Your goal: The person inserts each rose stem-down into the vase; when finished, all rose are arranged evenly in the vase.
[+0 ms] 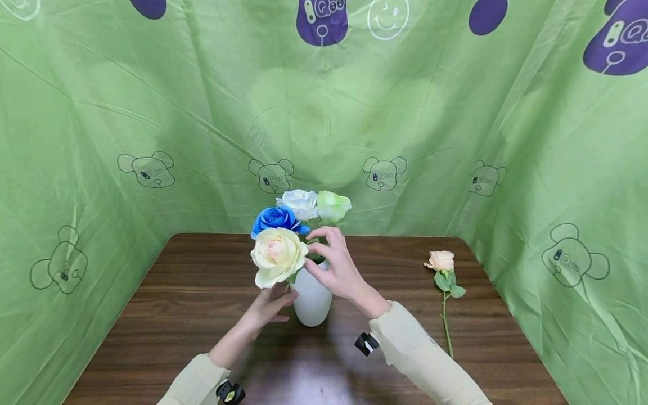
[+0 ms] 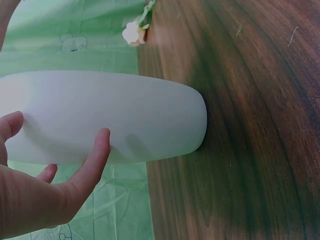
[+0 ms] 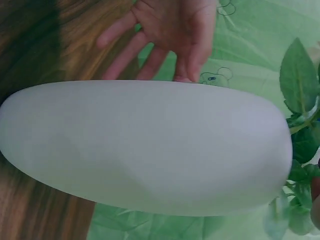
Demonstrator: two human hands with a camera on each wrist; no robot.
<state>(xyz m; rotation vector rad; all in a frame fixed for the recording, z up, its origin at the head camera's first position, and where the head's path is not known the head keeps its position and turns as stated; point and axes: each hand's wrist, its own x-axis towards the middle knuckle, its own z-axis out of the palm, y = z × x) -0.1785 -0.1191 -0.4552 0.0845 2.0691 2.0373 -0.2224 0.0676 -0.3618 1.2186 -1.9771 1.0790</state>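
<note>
A tall white vase (image 1: 312, 298) stands upright on the wooden table with artificial roses in its mouth. My left hand (image 1: 267, 306) is beside its left side, fingers loosely spread; in the left wrist view the fingertips (image 2: 103, 134) are right at the vase wall. A large cream rose (image 1: 277, 256) leans left over the rim. Behind it are a blue rose (image 1: 275, 219), a pale white rose (image 1: 300, 203) and a light green rose (image 1: 334, 206). At the vase mouth, my right hand (image 1: 336, 264) has bent fingers and thumb against the cream rose's right edge; cannot tell whether they pinch it.
A single peach rose (image 1: 441, 260) with leaves and a long stem lies on the table (image 1: 202, 281) to the right. Green cloth (image 1: 217, 112) with printed bear heads hangs behind the table and along both sides.
</note>
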